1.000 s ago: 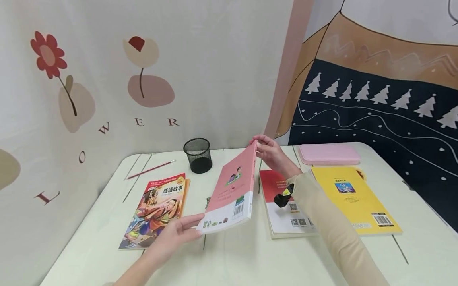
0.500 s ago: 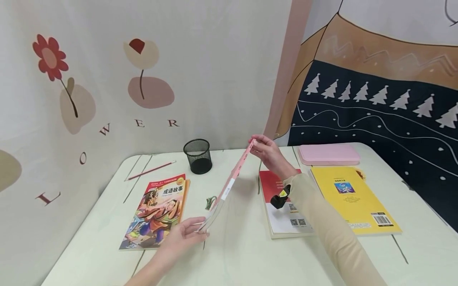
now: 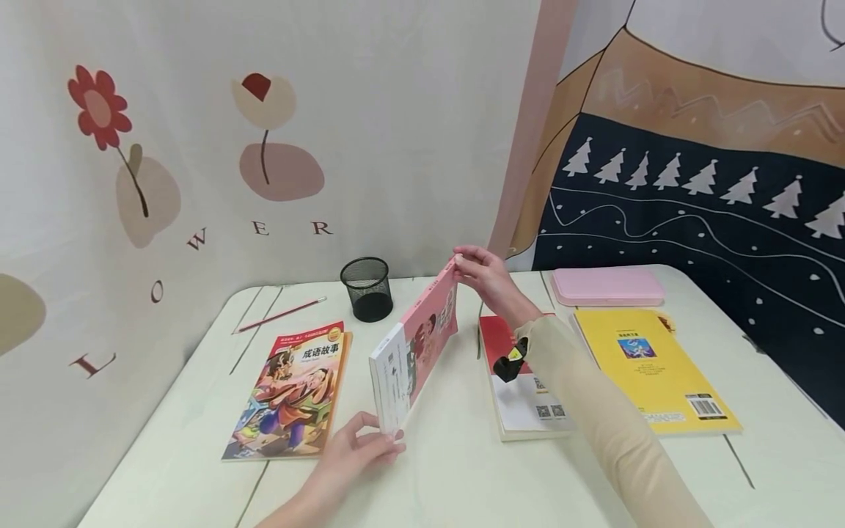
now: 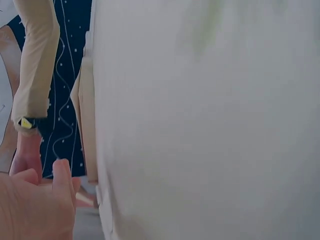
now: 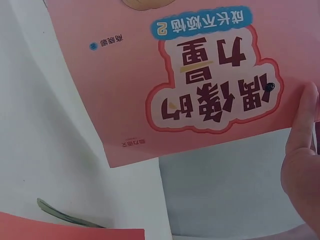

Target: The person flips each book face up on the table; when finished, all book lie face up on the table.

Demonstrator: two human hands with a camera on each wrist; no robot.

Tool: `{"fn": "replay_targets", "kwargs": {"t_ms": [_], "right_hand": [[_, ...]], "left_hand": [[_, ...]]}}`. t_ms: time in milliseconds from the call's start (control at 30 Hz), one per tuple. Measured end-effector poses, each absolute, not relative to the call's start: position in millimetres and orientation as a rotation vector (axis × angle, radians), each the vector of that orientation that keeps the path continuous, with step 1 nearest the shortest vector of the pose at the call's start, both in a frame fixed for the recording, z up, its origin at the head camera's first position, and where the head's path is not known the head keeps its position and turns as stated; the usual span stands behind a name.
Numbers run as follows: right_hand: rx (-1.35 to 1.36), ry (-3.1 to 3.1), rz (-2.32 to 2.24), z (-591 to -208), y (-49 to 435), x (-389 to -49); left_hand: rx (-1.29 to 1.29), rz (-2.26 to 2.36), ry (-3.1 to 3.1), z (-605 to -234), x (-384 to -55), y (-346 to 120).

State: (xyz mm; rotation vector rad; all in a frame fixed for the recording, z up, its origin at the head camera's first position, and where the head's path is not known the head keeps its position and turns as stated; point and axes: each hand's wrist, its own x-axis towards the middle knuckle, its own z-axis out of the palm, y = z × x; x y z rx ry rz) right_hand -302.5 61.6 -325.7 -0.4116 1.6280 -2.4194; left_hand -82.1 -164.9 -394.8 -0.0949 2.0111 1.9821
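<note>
A pink and white paperback book is held up on a slant above the table, its spine uppermost and its front cover turned to the right. My right hand pinches its far top corner between thumb and fingers. At the near lower corner, my left hand holds the white end with its fingertips. The right wrist view shows the pink cover upside down, with large title characters, and my right hand at its edge. In the left wrist view, my left hand appears at the lower left.
A colourful storybook lies left, with a red pencil and black mesh pen holder behind. On the right are a red-and-white book, a yellow book and a pink case. A printed curtain hangs behind.
The book has turned in my hands: its back cover faced me, then its spine edge, and now its front cover shows on the right. My left hand has shifted slightly right.
</note>
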Motion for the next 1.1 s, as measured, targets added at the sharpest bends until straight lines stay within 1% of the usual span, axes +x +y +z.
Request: {"fn": "replay_targets", "kwargs": {"t_ms": [333,600,800,1100], "right_hand": [[-0.462,1.865,-2.221,-324.9,43.7,-309.8],[-0.503,2.088,-1.981,-327.2,24.3,-313.7],[-0.492,2.151,-1.876,-332.5,6.7,-317.9],[-0.505,2.283,-1.718,-339.1,-16.6,-317.0]], "left_hand": [[-0.115,2.167,1.807,-407.1,-71.0,-149.0],[-0.221,2.314,1.562,-416.0,-62.0,-131.7],[-0.284,2.331,1.442,-421.7,-57.6,-123.5],[-0.325,2.338,1.434,-423.0,-54.4,-114.2]]}}
